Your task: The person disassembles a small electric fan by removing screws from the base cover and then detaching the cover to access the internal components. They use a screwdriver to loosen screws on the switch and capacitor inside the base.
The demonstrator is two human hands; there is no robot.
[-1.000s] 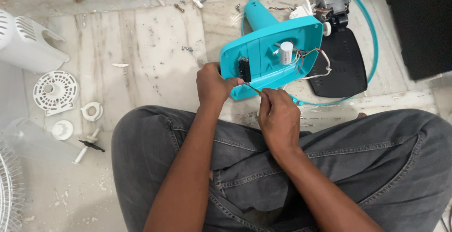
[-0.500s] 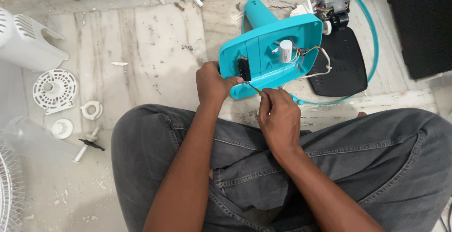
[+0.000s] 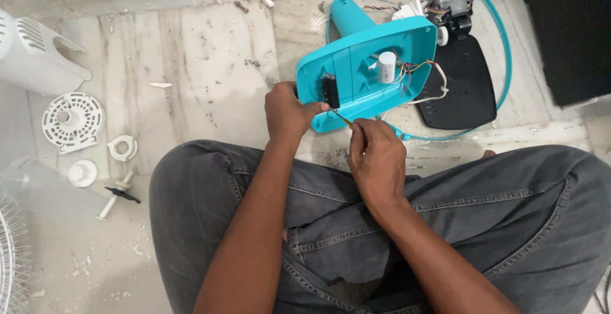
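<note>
Our left hand [image 3: 287,113] gripped the turquoise fan base [image 3: 366,69]; below it, our right hand [image 3: 375,155] pinched a thin screwdriver [image 3: 342,118].

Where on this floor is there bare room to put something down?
The widest bare patch is marble floor between the white housing and the turquoise fan base. It is crowded left around the white disc and small parts, and right over the black plate.

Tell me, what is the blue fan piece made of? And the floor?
The blue fan base looks like smooth moulded plastic: even colour, soft shine, rounded edges. The floor seems to be polished stone, perhaps marble, with grey-brown veins and straight tile joints.
</note>
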